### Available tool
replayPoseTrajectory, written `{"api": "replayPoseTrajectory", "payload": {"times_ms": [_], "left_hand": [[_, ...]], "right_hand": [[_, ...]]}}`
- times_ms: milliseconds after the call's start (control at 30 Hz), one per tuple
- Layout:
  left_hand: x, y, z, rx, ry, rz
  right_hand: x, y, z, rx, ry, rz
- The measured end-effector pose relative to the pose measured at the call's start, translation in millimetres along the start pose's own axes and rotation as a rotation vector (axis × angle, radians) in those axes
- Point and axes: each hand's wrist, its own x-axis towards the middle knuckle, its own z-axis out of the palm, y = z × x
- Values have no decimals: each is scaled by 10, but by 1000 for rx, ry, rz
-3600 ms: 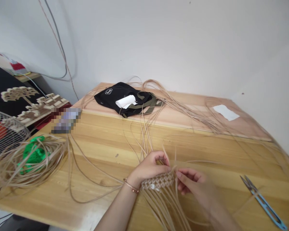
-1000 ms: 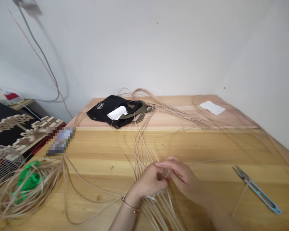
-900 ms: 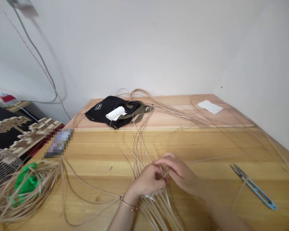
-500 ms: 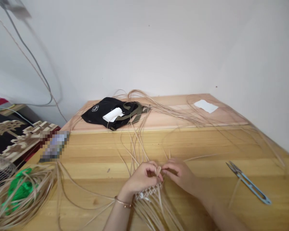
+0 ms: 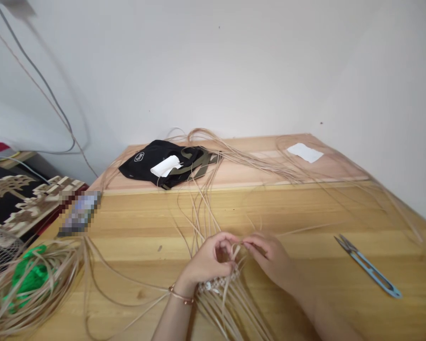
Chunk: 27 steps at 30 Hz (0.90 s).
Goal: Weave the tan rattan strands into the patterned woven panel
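My left hand (image 5: 209,260), with a thin bracelet on the wrist, curls its fingers over the top edge of a small woven cane piece (image 5: 218,283) on the wooden table (image 5: 305,208). My right hand (image 5: 271,258) meets it from the right and pinches a thin cane strip (image 5: 239,244) between the fingertips. Long cane strands (image 5: 202,208) fan out from the weave toward the far side of the table and toward me. Most of the weave is hidden under my left hand.
Blue thread snips (image 5: 367,265) lie at the right. A black bag (image 5: 163,161) with a white roll sits at the back, a white paper (image 5: 305,152) at the back right. A cane coil with green string (image 5: 28,279) fills the left corner, next to a pixelated object (image 5: 78,213).
My right hand has come in from the right to meet the left one over the weave. Both hands now pinch at its top edge. The view has shifted slightly.
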Motion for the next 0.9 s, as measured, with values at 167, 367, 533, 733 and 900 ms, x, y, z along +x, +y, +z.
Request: {"api": "replayPoseTrajectory", "payload": {"times_ms": [167,367,533,733,900], "left_hand": [[-1,-19,-2,16,22,-45],[5,-10,4,21,35,-75],[-1,-9,-4,57,54,-31],[13,-53,-2,-5,27,4],[23,-60,7,-10,62,8]], "right_hand": [[30,31,-46,-214,178,-76],[65,42,-82,-330,163,-43],[38,55,-103,-217,129,30],[-37,75,-146,208,124,449],[-50,143,-75,455,189,582]]}}
